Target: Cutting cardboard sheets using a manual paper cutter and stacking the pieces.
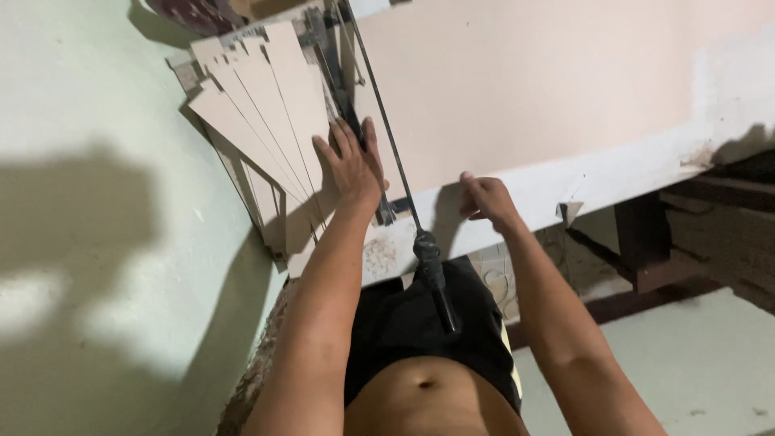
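Open tile face [549, 89] rightward; leftward the fanned strips [258, 121] and wall [73, 161] (cutter rail [387, 137] between).

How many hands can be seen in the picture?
2. The left hand lies flat on the fanned beige strips; the right hand grips the near edge of the large board.

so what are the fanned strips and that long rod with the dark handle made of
The fanned strips look like cut ceramic tile or thin board: flat, stiff, matte beige with straight edges; hard to tell which. The long rod looks like dark metal, thin and straight, and its handle seems rubber or tape-wrapped, black and dull.
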